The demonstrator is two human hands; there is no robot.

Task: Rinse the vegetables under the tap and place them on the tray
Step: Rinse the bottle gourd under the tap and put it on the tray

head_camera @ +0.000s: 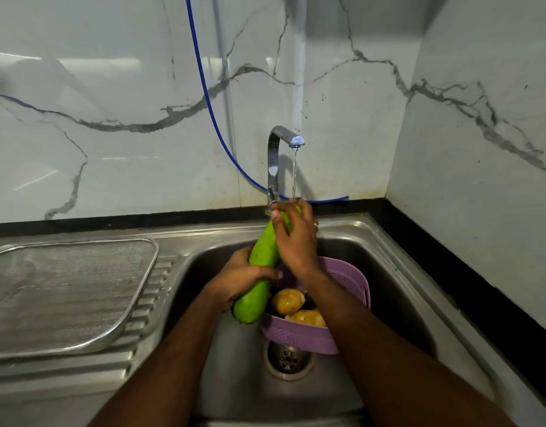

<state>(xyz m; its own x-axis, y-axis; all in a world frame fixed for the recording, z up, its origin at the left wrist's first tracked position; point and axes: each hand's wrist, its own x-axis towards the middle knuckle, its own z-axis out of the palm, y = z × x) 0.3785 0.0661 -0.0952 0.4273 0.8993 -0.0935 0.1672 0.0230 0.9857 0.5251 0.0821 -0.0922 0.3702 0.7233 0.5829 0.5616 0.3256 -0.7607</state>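
Note:
A long green gourd [259, 275] is held tilted over the sink [398, 272], its top end under the running stream from the chrome tap [278, 149]. My left hand [241, 277] grips its lower half. My right hand [296, 238] curls round its upper end, where the water lands. Below them a purple perforated basket [299, 335] sits in the sink with two yellowish potatoes [288, 301] and something dark green beneath them. The metal mesh tray [65, 291] lies on the drainboard at the left, with nothing on it.
A blue hose [210, 103] hangs down the marble wall behind the tap and runs along the black counter edge [450, 272]. The sink drain [288, 360] shows just in front of the basket. A marble side wall closes the right.

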